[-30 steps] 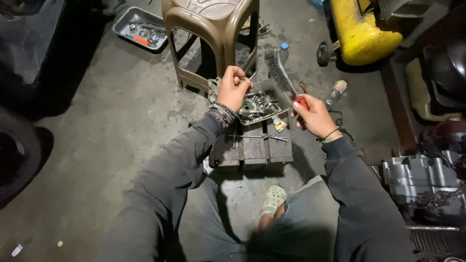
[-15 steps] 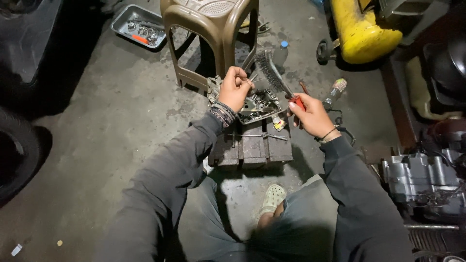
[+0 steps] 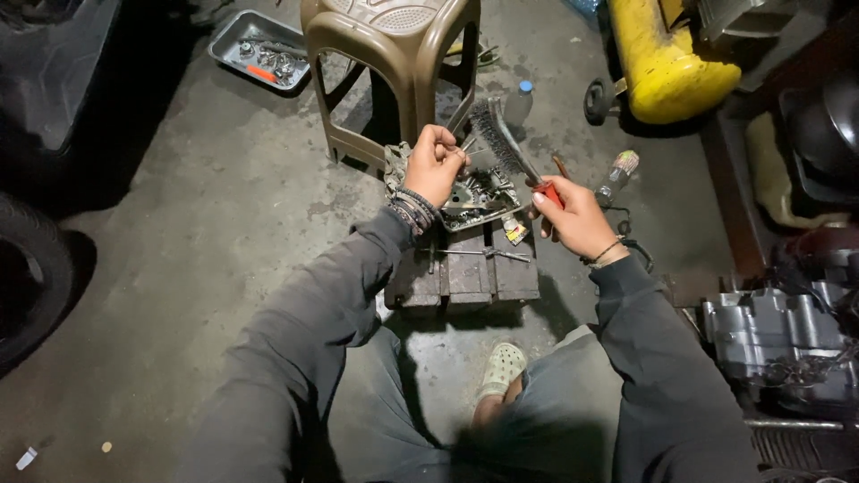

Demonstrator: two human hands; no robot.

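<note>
Stained grey concrete floor (image 3: 197, 206), dimly lit. Brown plastic stool (image 3: 394, 54) at the top, with a metal tray (image 3: 259, 49) of small parts to its left. Yellow tank on wheels (image 3: 662, 63) at upper right. Dark tyre (image 3: 31, 286) at the left edge. Grey engine casing (image 3: 778, 335) at right.

Bare floor (image 3: 224, 206) lies open leftward; the brown stool (image 3: 394, 63) blocks directly behind the engine part (image 3: 474, 192).
</note>
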